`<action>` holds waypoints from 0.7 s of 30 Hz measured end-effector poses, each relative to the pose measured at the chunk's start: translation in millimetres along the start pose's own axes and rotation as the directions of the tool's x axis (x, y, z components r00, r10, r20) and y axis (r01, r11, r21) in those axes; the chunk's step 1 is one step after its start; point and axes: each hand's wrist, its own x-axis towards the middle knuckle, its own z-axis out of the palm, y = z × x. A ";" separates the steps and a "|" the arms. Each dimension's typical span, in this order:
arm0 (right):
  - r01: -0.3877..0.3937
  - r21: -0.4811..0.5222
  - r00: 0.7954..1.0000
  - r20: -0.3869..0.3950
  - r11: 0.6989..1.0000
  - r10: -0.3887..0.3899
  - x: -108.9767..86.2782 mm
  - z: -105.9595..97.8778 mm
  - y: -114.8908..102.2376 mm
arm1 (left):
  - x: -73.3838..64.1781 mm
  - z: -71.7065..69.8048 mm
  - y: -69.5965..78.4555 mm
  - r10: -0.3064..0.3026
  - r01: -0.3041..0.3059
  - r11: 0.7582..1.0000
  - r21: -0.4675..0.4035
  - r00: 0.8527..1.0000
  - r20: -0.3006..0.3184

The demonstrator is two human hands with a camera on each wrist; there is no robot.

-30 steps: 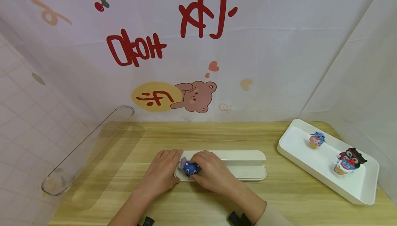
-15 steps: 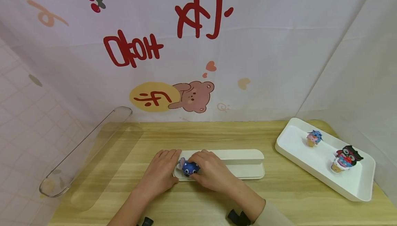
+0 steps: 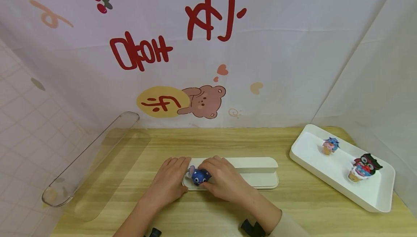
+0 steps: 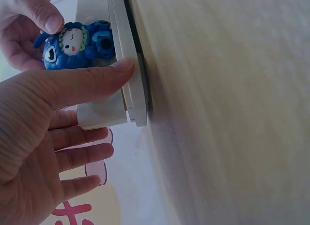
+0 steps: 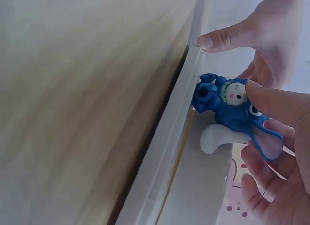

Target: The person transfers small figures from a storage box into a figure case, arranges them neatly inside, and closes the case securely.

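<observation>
A blue long-eared figurine [image 3: 199, 176] with a small white face stands at the left end of a long white two-step display base [image 3: 257, 181], on its lower front step. My right hand [image 3: 224, 179] pinches the figurine between thumb and fingers from the right. In the right wrist view, the figurine [image 5: 230, 111] shows a pale ear and a white, tail-like part beside it. My left hand [image 3: 171, 179] grips the left end of the base. Its thumb presses the front edge in the left wrist view, where the other fingers reach behind the base [image 4: 104, 111].
A white tray [image 3: 320, 170] at the right holds a few small figurines, among them an ice-cream-cone one [image 3: 354, 176] and an owl-like one [image 3: 369, 161]. A long clear cover [image 3: 97, 179] stands at the left. Behind the wooden table [image 3: 202, 215] hangs a printed white curtain [image 3: 280, 56].
</observation>
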 end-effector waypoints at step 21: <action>0.089 -0.006 0.995 -0.041 0.996 -0.089 -0.1 -13.7 1.6 | 0.2 0.4 -0.2 -0.003 0.003 1.000 0.023 1.000 0.017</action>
